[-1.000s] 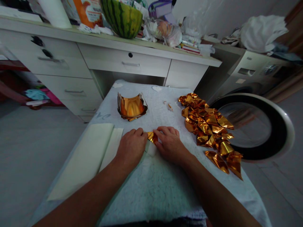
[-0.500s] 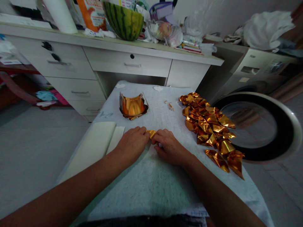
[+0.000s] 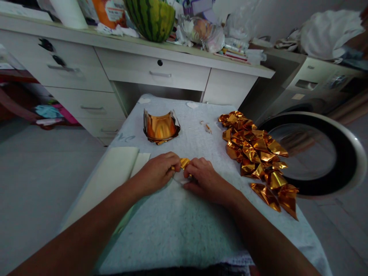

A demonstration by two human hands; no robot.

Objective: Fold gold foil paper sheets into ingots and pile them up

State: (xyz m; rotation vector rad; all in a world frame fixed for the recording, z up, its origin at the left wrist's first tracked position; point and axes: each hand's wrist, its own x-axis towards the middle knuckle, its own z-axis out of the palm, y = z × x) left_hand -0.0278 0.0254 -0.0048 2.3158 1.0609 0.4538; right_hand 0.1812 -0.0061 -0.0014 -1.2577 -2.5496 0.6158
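My left hand [image 3: 161,168] and my right hand [image 3: 202,176] meet over the middle of the cloth-covered table [image 3: 178,230]. Between them is a small piece of gold foil [image 3: 184,163], its two ends pinched in closed fingers. Some whitish paper [image 3: 180,178] shows under the foil, partly hidden by the hands. To the left lie folded cream sheets [image 3: 115,172]. Beyond my hands sits a curved stack of gold foil sheets [image 3: 161,128]. A heap of folded gold foil pieces [image 3: 253,149] spreads along the right side.
Behind the table stands a white desk [image 3: 155,73] with drawers, bearing a cut watermelon [image 3: 151,19], a white roll [image 3: 69,13] and plastic bags. On the right, a washing machine [image 3: 313,80] has its round door [image 3: 355,153] swung out near the table edge. Small scraps [image 3: 207,127] lie beyond my right hand.
My left hand has shifted slightly left and its fingers have curled under. More of the whitish paper shows between the hands. The camera view has tilted a little.
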